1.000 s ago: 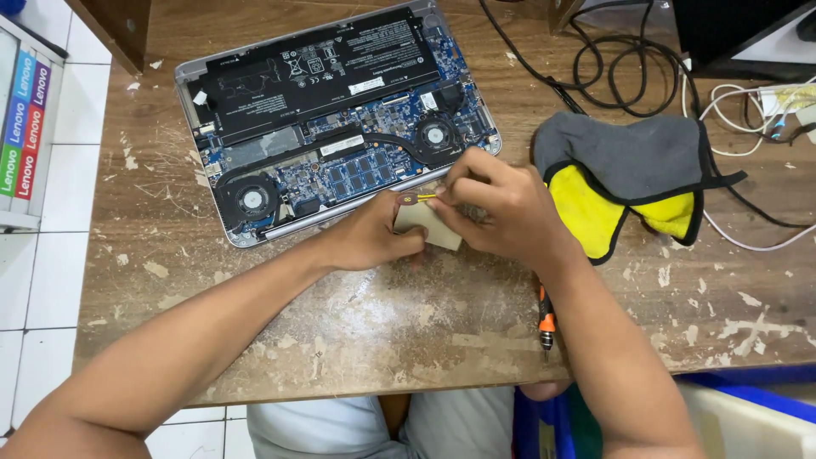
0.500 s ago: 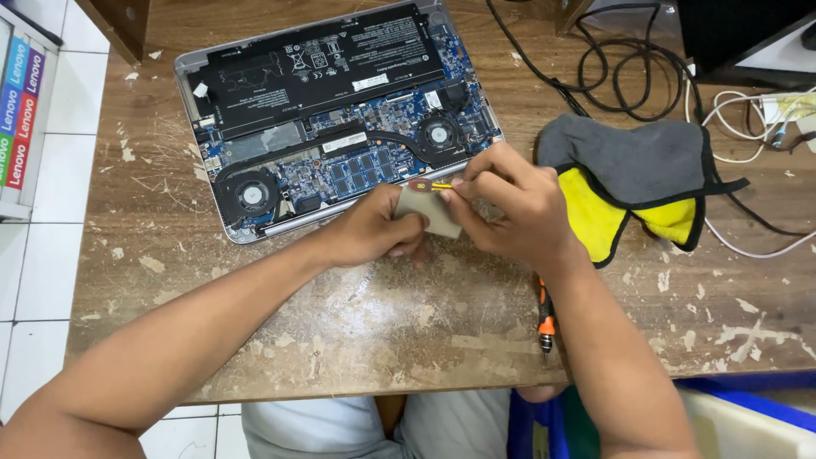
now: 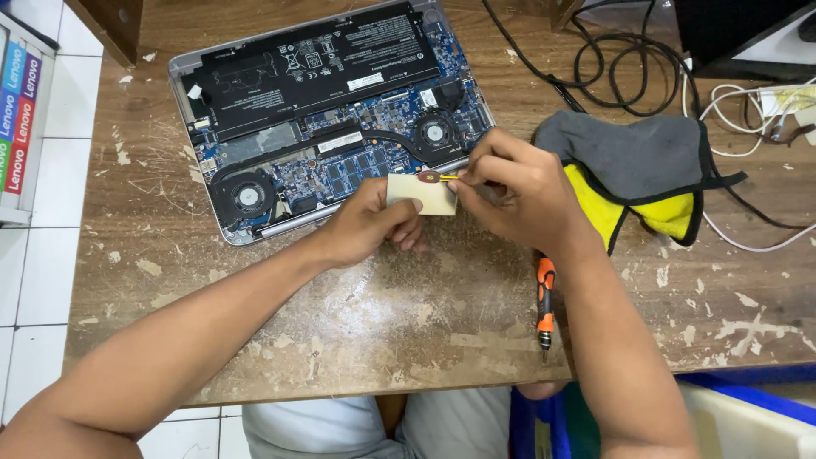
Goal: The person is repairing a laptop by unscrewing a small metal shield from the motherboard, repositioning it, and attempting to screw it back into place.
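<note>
Nearest lies an orange screwdriver (image 3: pixel 545 304) unused on the wooden table (image 3: pixel 357 323), then the left hand (image 3: pixel 367 223) grips a small beige pad (image 3: pixel 421 195) and the right hand (image 3: pixel 520 191) pinches a thin tool on it, while the opened laptop (image 3: pixel 327 110) beyond remains uncovered, so reassembly seems not begun.

both forearms converge; left hand (image 3: pixel 367 225) cupped, right hand (image 3: pixel 518 191) in pinching grip.

One open laptop (image 3: pixel 331 110) with two fans (image 3: pixel 247 197) and one black battery (image 3: pixel 314 64); two hands (image 3: pixel 365 223); one beige pad (image 3: pixel 422 194); one small red-tipped tool (image 3: pixel 435 177); one orange screwdriver (image 3: pixel 545 306); one grey-yellow cloth (image 3: pixel 637 170); one wooden table (image 3: pixel 382 323).
</note>
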